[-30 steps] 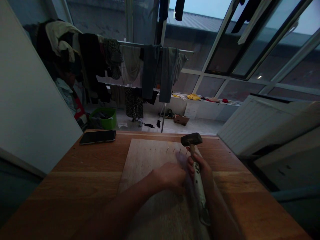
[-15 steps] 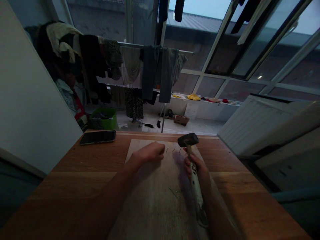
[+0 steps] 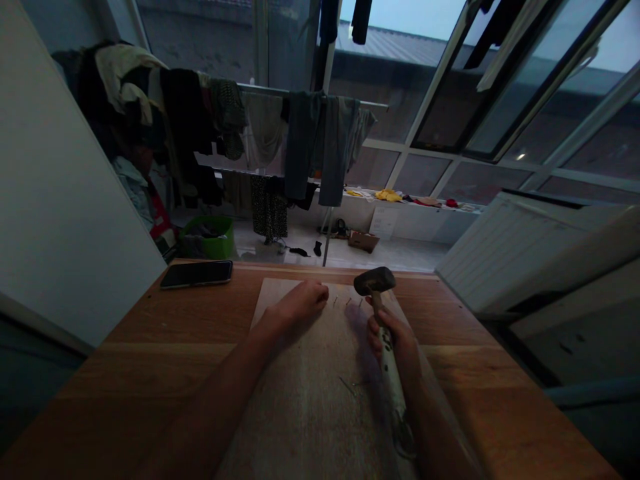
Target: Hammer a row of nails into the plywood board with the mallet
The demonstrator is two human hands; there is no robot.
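A person's left forearm slants up and across a pale board, wrist low, the left grip resting near the far edge with knuckles uppermost and fingers curled together; whether anything sits between them cannot be told. Just right of that grip, a short row of upright nails leads toward the hammer. The right grip is wrapped around its handle below the dark head, which tilts above and slightly left of the knuckles. The pale, spotted lower handle runs back from the fingers beside the right forearm, which rises from the lower right. Loose nails lie on the board, nearer the wearer than either grip. Left of the left grip, well apart, a phone lies flat on the wooden counter.
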